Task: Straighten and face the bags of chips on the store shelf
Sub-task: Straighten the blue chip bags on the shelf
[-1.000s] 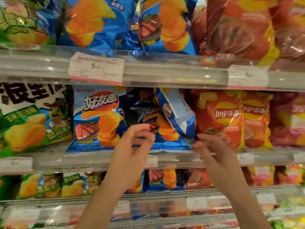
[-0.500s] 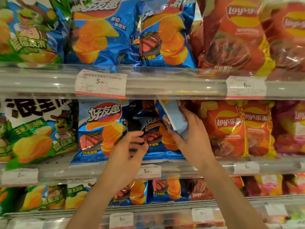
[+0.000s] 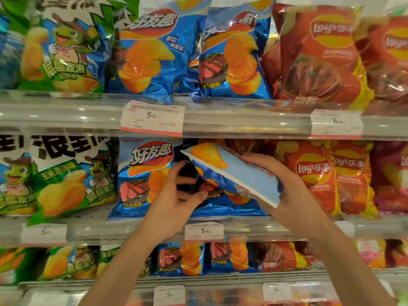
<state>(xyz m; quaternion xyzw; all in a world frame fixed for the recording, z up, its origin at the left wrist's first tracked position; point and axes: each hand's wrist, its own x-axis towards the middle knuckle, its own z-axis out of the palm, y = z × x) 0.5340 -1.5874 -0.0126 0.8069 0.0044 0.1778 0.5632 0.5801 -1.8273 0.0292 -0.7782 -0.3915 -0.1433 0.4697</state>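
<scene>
Right hand (image 3: 284,184) grips a blue chip bag (image 3: 234,173) that lies tipped on its side, pale back panel up, held in front of the middle shelf (image 3: 254,228) between the upright blue steak-flavour bag (image 3: 141,175) and the red Lay's bags (image 3: 315,175). Left hand (image 3: 176,199) reaches in just below it, fingers loosely curled and spread around nothing, fingertips close to another blue bag (image 3: 220,206) standing behind on that shelf. Above, the top shelf's blue bags (image 3: 152,54) and red Lay's bag (image 3: 320,56) stand facing out, and a 5.90 price tag (image 3: 152,118) sits on the rail.
</scene>
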